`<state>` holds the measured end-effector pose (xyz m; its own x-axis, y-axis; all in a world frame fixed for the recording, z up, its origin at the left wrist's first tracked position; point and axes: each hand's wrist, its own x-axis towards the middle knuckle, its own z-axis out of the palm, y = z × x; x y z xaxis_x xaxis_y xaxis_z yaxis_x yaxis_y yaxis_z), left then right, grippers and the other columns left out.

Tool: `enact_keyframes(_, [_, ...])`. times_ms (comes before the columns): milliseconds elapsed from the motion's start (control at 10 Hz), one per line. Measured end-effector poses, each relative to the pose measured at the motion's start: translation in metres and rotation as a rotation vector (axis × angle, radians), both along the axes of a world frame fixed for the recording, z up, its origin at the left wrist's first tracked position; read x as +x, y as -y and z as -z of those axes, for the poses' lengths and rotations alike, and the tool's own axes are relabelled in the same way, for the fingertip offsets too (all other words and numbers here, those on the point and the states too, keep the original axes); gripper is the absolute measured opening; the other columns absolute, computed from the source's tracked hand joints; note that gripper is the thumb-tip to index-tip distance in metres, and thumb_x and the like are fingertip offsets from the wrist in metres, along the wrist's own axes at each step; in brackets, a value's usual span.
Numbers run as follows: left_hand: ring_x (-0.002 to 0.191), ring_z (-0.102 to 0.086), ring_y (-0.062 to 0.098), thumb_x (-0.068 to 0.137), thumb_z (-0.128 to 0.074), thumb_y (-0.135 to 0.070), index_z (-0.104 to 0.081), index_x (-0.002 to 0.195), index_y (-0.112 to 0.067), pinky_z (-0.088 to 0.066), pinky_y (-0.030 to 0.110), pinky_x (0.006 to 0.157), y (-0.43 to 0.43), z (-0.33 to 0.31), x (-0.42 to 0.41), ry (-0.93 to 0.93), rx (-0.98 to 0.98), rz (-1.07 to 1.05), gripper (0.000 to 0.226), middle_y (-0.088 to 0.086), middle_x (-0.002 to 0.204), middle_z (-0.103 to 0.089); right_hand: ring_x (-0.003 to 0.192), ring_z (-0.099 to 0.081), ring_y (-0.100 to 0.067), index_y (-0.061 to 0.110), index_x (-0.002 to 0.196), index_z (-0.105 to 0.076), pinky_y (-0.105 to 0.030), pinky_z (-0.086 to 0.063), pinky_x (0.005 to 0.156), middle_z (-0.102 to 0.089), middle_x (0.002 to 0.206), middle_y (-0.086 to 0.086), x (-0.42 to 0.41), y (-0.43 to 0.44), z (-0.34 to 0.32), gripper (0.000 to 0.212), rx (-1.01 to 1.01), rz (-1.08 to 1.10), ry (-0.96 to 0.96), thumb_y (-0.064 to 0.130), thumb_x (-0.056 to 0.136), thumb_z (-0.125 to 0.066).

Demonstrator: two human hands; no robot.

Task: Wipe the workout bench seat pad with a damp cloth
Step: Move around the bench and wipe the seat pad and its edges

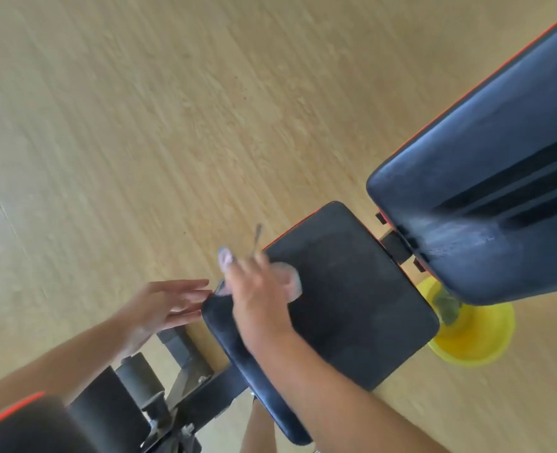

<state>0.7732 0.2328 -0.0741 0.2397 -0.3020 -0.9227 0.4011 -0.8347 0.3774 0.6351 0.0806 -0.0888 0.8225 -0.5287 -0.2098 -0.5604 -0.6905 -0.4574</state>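
One black seat pad (pixel 352 299) lies flat under the right hand (pixel 257 289), its red-piped edge on the far side. The right hand presses a pale grey cloth (pixel 292 281) onto the near-left corner of the pad; the cloth is bunched beneath the palm and fingers, with a fold sticking out past the fingertips and a thin strand rising above the knuckles. The hand is curled over the cloth, holding it against the padding, though motion blur hides the exact finger grip. The left hand (pixel 169 305) hovers just to the left of the right hand, fingers straight and spread loosely, holding nothing, its fingertips close beside the pad's left edge; whether they touch it cannot be told. Beyond the right hand, past the pad's far end, the tilted dark backrest (pixel 486 178) rises, scuffed pale near its lower edge. A yellow bowl (pixel 476 341) sits on the wooden floor (pixel 140 125) to the right of the pad, partly under the backrest. Below the left forearm are the black frame and foam rollers (pixel 136 377).
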Motion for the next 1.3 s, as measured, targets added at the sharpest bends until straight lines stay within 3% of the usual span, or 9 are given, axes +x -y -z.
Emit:
enact_keyframes(100, [0.118, -0.072, 0.02, 0.103, -0.041, 0.003, -0.077, 0.121, -0.019, -0.058, 0.029, 0.092, 0.001, -0.006, 0.006, -0.02, 0.009, 0.034, 0.046, -0.001, 0.12, -0.081, 0.065, -0.051, -0.018, 0.02, 0.08, -0.066, -0.028, -0.048, 0.052, -0.059, 0.067, 0.005, -0.059, -0.072, -0.011, 0.041, -0.003, -0.527, 0.039, -0.002, 0.101, -0.039])
enact_keyframes(300, [0.107, -0.071, -0.008, 0.079, -0.084, -0.036, -0.075, 0.106, -0.052, -0.051, 0.025, 0.101, 0.0, -0.007, -0.004, 0.213, -0.013, 0.369, 0.032, -0.024, 0.109, -0.079, 0.075, -0.054, -0.027, 0.015, 0.074, -0.064, -0.041, -0.048, 0.057, -0.061, 0.073, -0.002, -0.124, 0.093, -0.013, 0.027, -0.251, 0.462, -0.002, -0.009, 0.079, -0.077])
enact_keyframes(500, [0.08, -0.073, 0.015, 0.071, -0.091, -0.034, -0.078, 0.084, -0.056, -0.058, 0.038, 0.086, 0.008, -0.012, -0.011, 0.279, 0.031, 0.302, 0.029, -0.033, 0.077, -0.076, 0.066, -0.046, -0.017, 0.022, 0.06, -0.061, -0.033, -0.029, 0.065, -0.055, 0.073, 0.004, -0.215, -0.054, 0.001, 0.014, -0.478, 0.034, -0.4, 0.015, 0.069, -0.069])
enact_keyframes(600, [0.079, -0.073, -0.002, 0.076, -0.089, -0.027, -0.077, 0.09, -0.049, -0.054, 0.02, 0.074, 0.013, -0.015, -0.013, 0.311, 0.004, 0.331, 0.028, -0.039, 0.067, -0.07, 0.063, -0.054, -0.02, 0.019, 0.059, -0.058, -0.029, -0.042, 0.061, -0.058, 0.074, 0.004, -0.246, 0.0, 0.01, 0.032, 0.311, -0.159, 0.546, -0.001, 0.079, -0.071])
enact_keyframes(700, [0.073, -0.069, 0.007, 0.076, -0.089, -0.025, -0.082, 0.082, -0.046, -0.05, 0.024, 0.065, 0.012, -0.013, -0.015, 0.337, 0.04, 0.272, 0.024, -0.034, 0.07, -0.075, 0.07, -0.054, -0.028, 0.017, 0.067, -0.066, -0.038, -0.045, 0.055, -0.059, 0.066, -0.001, -0.214, 0.073, -0.008, 0.035, 0.229, 0.534, 0.255, -0.015, 0.076, -0.077])
enact_keyframes(800, [0.076, -0.064, 0.02, 0.073, -0.09, -0.027, -0.08, 0.076, -0.055, -0.047, 0.035, 0.071, 0.013, -0.009, -0.018, 0.359, 0.041, 0.222, 0.03, -0.026, 0.076, -0.079, 0.071, -0.053, -0.027, 0.02, 0.066, -0.065, -0.033, -0.034, 0.062, -0.057, 0.068, 0.003, -0.184, 0.013, -0.018, 0.031, -0.066, 0.51, -0.003, -0.01, 0.076, -0.066])
enact_keyframes(900, [0.056, -0.064, 0.017, 0.075, -0.089, -0.023, -0.083, 0.077, -0.044, -0.046, 0.029, 0.065, 0.012, -0.005, -0.018, 0.338, 0.044, 0.184, 0.022, -0.007, 0.078, -0.084, 0.068, -0.044, -0.018, 0.018, 0.062, -0.059, -0.024, -0.019, 0.063, -0.052, 0.068, 0.005, -0.158, -0.07, -0.02, 0.029, 0.062, -0.023, 0.083, -0.01, 0.068, -0.062])
enact_keyframes(1100, [0.089, -0.082, 0.023, 0.08, -0.085, -0.005, -0.084, 0.084, -0.028, -0.062, 0.031, 0.09, 0.012, 0.001, -0.011, 0.188, -0.014, 0.117, 0.023, 0.003, 0.085, -0.085, 0.07, -0.049, -0.016, 0.017, 0.066, -0.066, -0.03, -0.038, 0.04, -0.058, 0.067, 0.006, -0.05, -0.053, -0.005, 0.025, 0.099, -0.015, 0.13, -0.003, 0.075, -0.076])
enact_keyframes(1300, [0.094, -0.081, 0.026, 0.084, -0.076, 0.007, -0.083, 0.098, -0.02, -0.062, 0.025, 0.087, 0.004, 0.008, -0.013, 0.154, 0.021, 0.017, 0.03, 0.012, 0.101, -0.083, 0.073, -0.039, -0.01, 0.019, 0.061, -0.062, -0.014, -0.022, 0.061, -0.058, 0.064, 0.008, -0.114, -0.062, -0.019, 0.026, 0.188, -0.317, 0.1, -0.005, 0.071, -0.061])
